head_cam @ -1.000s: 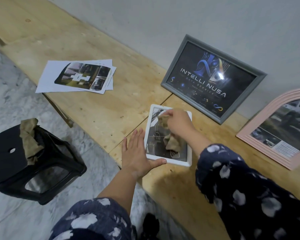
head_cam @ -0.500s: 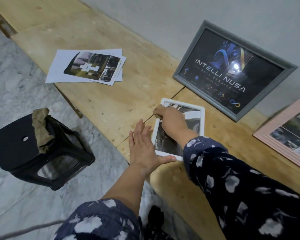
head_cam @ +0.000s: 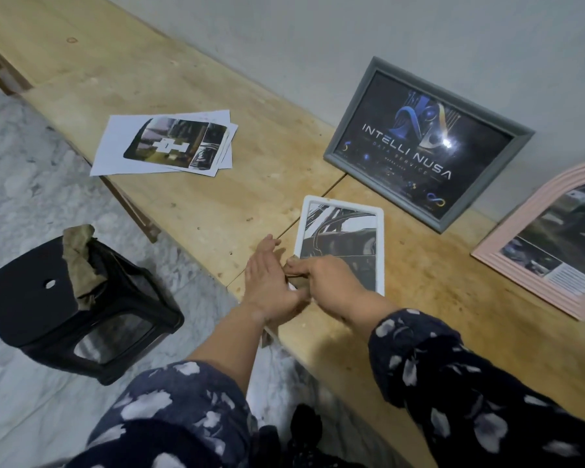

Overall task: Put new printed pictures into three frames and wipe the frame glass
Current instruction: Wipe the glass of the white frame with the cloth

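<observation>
A small white frame (head_cam: 347, 211) with a dark car picture lies flat on the wooden table (head_cam: 190, 204). My right hand (head_cam: 331, 278) grips a brown cloth (head_cam: 296, 281) at the frame's near left corner. My left hand (head_cam: 267, 282) lies flat on the table against the frame's left edge, fingers straight. A grey frame (head_cam: 426, 143) with a dark "INTELLI NUSA" print leans on the wall. A pink arched frame (head_cam: 534, 244) with a car picture leans at the right.
A stack of printed pictures (head_cam: 169, 146) lies on the table to the left. A black plastic stool (head_cam: 71, 305) with a second brown cloth (head_cam: 80, 258) draped on it stands on the marble floor, left of the table edge.
My right hand has pulled the cloth from the frame's far left corner down to its near left corner. My left hand stays flat beside the frame.
</observation>
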The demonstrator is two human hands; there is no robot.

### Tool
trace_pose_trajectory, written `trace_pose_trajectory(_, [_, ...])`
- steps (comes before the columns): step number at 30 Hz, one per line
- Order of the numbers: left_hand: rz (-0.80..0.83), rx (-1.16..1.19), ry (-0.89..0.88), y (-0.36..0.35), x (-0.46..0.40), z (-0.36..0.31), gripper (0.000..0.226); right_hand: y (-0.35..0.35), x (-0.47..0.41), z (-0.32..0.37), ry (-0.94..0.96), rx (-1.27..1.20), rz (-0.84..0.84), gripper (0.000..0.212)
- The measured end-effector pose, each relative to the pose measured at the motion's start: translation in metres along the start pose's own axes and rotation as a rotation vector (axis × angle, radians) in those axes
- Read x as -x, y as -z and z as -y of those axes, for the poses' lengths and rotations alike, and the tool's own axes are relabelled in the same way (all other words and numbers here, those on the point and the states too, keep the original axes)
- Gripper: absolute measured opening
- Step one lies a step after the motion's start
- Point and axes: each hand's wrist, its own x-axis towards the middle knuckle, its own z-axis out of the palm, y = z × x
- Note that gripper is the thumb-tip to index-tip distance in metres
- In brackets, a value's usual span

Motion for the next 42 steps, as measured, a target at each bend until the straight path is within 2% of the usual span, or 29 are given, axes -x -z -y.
trace_pose_trajectory(2, [-0.031, 0.125, 0.08, 0.015, -0.01, 0.002, 0.081, -0.006, 0.0, -0.003, 0.011, 0.036, -0.036, 0.045])
trace_pose_trajectory(4, [-0.024, 0.187, 0.14, 0.026, -0.022, 0.002, 0.052, -0.012, 0.004, -0.005, 0.001, -0.04, -0.052, 0.04])
trace_pose_trajectory(7, [0.009, 0.137, 0.141, 0.03, -0.042, -0.013, 0.034, -0.017, 0.006, -0.006, 0.013, -0.043, -0.083, 0.043])
trace_pose_trajectory(10, [0.097, 0.043, 0.149, 0.026, -0.06, -0.03, 0.034, -0.013, 0.008, -0.004, 0.066, 0.096, -0.102, 0.045])
trace_pose_trajectory(13, [0.113, -0.021, 0.187, 0.024, -0.068, -0.033, 0.03, -0.016, 0.011, -0.001, 0.069, 0.137, -0.099, 0.046])
trace_pose_trajectory(18, [0.04, -0.173, 0.174, 0.018, -0.062, -0.036, 0.035, -0.035, 0.033, -0.005, 0.092, 0.104, -0.066, 0.053])
trace_pose_trajectory(21, [0.003, -0.238, 0.17, 0.014, -0.057, -0.044, 0.03, -0.037, 0.038, -0.008, 0.097, 0.092, -0.061, 0.052])
trace_pose_trajectory(27, [-0.027, -0.32, 0.134, 0.008, -0.05, -0.05, 0.025, -0.02, 0.065, -0.031, 0.067, 0.137, -0.21, 0.052])
trace_pose_trajectory(37, [-0.034, -0.339, 0.109, 0.005, -0.047, -0.049, 0.019, 0.004, 0.103, -0.076, 0.072, 0.297, -0.368, 0.033])
trace_pose_trajectory(42, [-0.031, -0.343, 0.116, 0.003, -0.045, -0.05, 0.027, 0.002, 0.109, -0.089, -0.057, 0.281, -0.373, 0.037])
